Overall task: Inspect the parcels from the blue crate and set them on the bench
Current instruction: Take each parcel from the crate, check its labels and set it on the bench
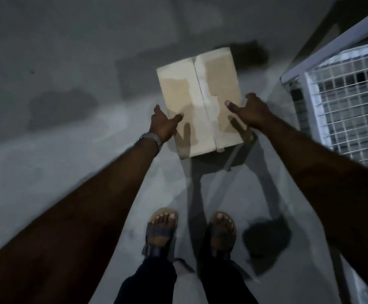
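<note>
Both forearms stretched forward, left hand (163, 123) and right hand (252, 113) clamped on opposite sides of 1 taped parcel (200, 102). Thumbs laid over its top face, probably for steady carrying and inspection. White wire cage (345, 106) just beyond right hand.

Cardboard box (199, 99): no print legible, only tape strips.
Wristwatch (150, 138): face unreadable.

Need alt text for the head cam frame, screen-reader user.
Seen from above, a person's left hand and right hand grip the two sides of a taped brown cardboard parcel, thumbs on its top, above a grey concrete floor. Their feet in strapped sandals stand below, and a white wire-mesh cage is at right.
</note>
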`<state>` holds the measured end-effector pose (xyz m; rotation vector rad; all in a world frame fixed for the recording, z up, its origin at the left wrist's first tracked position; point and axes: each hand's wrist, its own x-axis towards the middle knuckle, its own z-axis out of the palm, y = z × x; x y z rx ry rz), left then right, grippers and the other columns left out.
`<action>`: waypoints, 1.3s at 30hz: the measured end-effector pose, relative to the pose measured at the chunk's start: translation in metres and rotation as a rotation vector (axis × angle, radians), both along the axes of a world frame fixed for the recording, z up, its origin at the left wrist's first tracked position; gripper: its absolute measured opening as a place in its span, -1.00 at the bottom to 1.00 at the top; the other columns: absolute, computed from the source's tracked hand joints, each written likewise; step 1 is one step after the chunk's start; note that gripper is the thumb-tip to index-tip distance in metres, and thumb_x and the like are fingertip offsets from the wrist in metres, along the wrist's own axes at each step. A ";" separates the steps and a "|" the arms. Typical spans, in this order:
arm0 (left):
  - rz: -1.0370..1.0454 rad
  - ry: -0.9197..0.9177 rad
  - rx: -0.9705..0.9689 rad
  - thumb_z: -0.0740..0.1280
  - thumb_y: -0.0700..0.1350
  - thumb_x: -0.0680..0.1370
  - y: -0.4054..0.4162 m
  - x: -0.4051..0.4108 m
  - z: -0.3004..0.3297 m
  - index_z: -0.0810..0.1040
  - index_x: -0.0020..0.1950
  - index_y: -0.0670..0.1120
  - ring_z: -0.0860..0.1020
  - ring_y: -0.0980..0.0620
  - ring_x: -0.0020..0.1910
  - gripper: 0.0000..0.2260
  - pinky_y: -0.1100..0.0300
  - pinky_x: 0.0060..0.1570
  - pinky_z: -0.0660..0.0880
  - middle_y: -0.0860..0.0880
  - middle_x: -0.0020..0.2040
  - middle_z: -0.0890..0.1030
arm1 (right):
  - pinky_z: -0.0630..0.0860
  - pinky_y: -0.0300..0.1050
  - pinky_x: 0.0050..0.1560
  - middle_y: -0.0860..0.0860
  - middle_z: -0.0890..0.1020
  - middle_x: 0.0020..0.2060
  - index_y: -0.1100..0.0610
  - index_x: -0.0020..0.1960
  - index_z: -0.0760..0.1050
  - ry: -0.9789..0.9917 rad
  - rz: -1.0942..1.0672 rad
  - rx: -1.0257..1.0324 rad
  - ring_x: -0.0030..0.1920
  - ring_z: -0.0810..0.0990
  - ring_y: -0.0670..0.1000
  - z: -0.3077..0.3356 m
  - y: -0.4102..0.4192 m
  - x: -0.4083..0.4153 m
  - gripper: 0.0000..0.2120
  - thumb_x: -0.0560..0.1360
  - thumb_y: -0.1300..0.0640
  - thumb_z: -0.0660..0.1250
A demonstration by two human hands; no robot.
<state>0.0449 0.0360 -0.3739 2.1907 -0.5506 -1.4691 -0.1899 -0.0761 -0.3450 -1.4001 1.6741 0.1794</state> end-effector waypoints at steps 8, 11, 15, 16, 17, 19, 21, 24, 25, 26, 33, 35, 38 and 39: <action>0.043 0.161 -0.091 0.40 -0.02 0.63 0.021 -0.015 -0.028 0.11 0.65 0.23 0.46 -0.19 0.40 -0.31 -0.34 0.23 0.51 0.00 0.50 0.44 | 0.43 0.13 0.44 0.13 0.44 0.48 0.11 0.58 0.18 -0.111 -0.147 0.051 0.45 0.45 0.20 -0.044 0.023 -0.006 -0.14 0.50 -0.29 0.46; 0.064 0.155 -0.155 0.45 -0.04 0.59 0.010 -0.010 -0.004 0.07 0.66 0.17 0.43 -0.17 0.43 -0.23 -0.40 0.32 0.47 -0.03 0.51 0.42 | 0.45 0.07 0.40 0.12 0.45 0.47 0.11 0.59 0.19 -0.135 -0.143 0.007 0.43 0.46 0.18 -0.019 0.019 -0.001 -0.12 0.48 -0.29 0.47; 0.046 0.146 -0.210 0.44 -0.11 0.61 -0.023 0.002 0.059 0.06 0.67 0.13 0.48 -0.11 0.40 -0.24 -0.32 0.34 0.50 -0.02 0.48 0.47 | 0.43 -0.09 0.22 0.12 0.45 0.45 0.13 0.56 0.19 -0.165 -0.147 -0.102 0.41 0.47 0.16 0.044 0.005 0.009 -0.15 0.50 -0.27 0.47; 0.043 0.137 -0.232 0.41 -0.17 0.63 -0.033 0.004 0.079 0.07 0.67 0.11 0.49 -0.10 0.39 -0.27 -0.28 0.35 0.51 -0.03 0.47 0.49 | 0.41 -0.11 0.18 0.13 0.46 0.45 0.14 0.55 0.20 -0.170 -0.152 -0.129 0.41 0.47 0.17 0.064 0.001 0.011 -0.16 0.50 -0.26 0.47; 0.033 0.123 -0.259 0.40 -0.21 0.64 -0.044 0.007 0.099 0.08 0.66 0.09 0.50 -0.09 0.39 -0.28 -0.24 0.36 0.51 -0.04 0.46 0.50 | 0.40 -0.13 0.18 0.13 0.46 0.45 0.14 0.55 0.20 -0.183 -0.162 -0.158 0.41 0.47 0.17 0.084 -0.004 0.012 -0.16 0.49 -0.26 0.48; -0.007 0.112 -0.301 0.40 -0.22 0.64 -0.064 0.012 0.144 0.09 0.66 0.08 0.50 -0.09 0.39 -0.29 -0.20 0.38 0.50 -0.05 0.46 0.50 | 0.39 -0.17 0.21 0.13 0.46 0.46 0.15 0.57 0.21 -0.208 -0.184 -0.211 0.42 0.47 0.17 0.128 -0.015 0.015 -0.14 0.49 -0.25 0.49; -0.034 0.106 -0.335 0.41 -0.21 0.63 -0.080 0.018 0.195 0.10 0.67 0.09 0.49 -0.09 0.40 -0.28 -0.22 0.38 0.49 -0.04 0.47 0.49 | 0.34 -0.25 0.14 0.13 0.47 0.46 0.17 0.57 0.22 -0.218 -0.192 -0.253 0.42 0.47 0.16 0.178 -0.026 0.017 -0.17 0.51 -0.19 0.50; -0.069 0.089 -0.405 0.41 -0.20 0.63 -0.097 0.022 0.276 0.12 0.66 0.09 0.49 -0.06 0.39 -0.30 -0.19 0.39 0.48 -0.01 0.47 0.49 | 0.30 -0.35 0.06 0.14 0.50 0.44 0.21 0.54 0.26 -0.246 -0.220 -0.324 0.39 0.50 0.15 0.256 -0.040 0.019 -0.23 0.52 -0.10 0.52; -0.081 0.080 -0.435 0.40 -0.19 0.64 -0.101 0.022 0.304 0.13 0.66 0.08 0.50 -0.05 0.37 -0.32 -0.15 0.38 0.49 0.00 0.45 0.50 | 0.32 -0.35 0.03 0.15 0.52 0.41 0.22 0.51 0.28 -0.253 -0.226 -0.343 0.36 0.52 0.15 0.282 -0.043 0.020 -0.25 0.51 -0.09 0.53; -0.091 0.077 -0.467 0.39 -0.19 0.65 -0.104 0.023 0.333 0.14 0.66 0.08 0.50 -0.03 0.36 -0.33 -0.12 0.37 0.50 0.02 0.43 0.51 | 0.35 -0.31 0.02 0.15 0.53 0.39 0.22 0.49 0.29 -0.257 -0.229 -0.361 0.34 0.54 0.15 0.310 -0.046 0.021 -0.26 0.51 -0.10 0.54; -0.158 0.100 -0.684 0.37 -0.15 0.66 -0.121 0.020 0.545 0.17 0.64 0.12 0.57 0.21 0.11 -0.38 0.20 -0.09 0.57 0.09 0.32 0.54 | 0.45 -0.09 0.12 0.19 0.54 0.33 0.19 0.43 0.34 -0.289 -0.264 -0.569 0.32 0.54 0.22 0.524 -0.053 0.012 -0.28 0.48 -0.17 0.54; -0.180 0.107 -0.747 0.39 -0.15 0.65 -0.128 0.015 0.609 0.20 0.63 0.12 0.59 0.15 0.17 -0.39 0.10 0.05 0.60 0.07 0.34 0.56 | 0.48 -0.04 0.17 0.19 0.54 0.32 0.19 0.43 0.34 -0.299 -0.283 -0.656 0.31 0.55 0.23 0.589 -0.053 0.005 -0.27 0.47 -0.19 0.54; -0.205 0.123 -0.812 0.41 -0.14 0.64 -0.137 0.010 0.702 0.28 0.61 0.04 0.60 0.01 0.28 -0.42 -0.01 0.25 0.58 0.02 0.36 0.59 | 0.48 0.01 0.26 0.19 0.53 0.34 0.17 0.46 0.32 -0.324 -0.318 -0.769 0.33 0.53 0.22 0.685 -0.048 -0.002 -0.25 0.48 -0.18 0.53; -0.222 0.122 -0.839 0.42 -0.13 0.63 -0.139 0.008 0.734 0.29 0.60 0.04 0.60 0.00 0.29 -0.42 -0.04 0.31 0.55 0.03 0.35 0.60 | 0.49 0.01 0.25 0.19 0.53 0.34 0.17 0.46 0.33 -0.331 -0.338 -0.806 0.33 0.54 0.22 0.716 -0.045 -0.005 -0.25 0.47 -0.18 0.54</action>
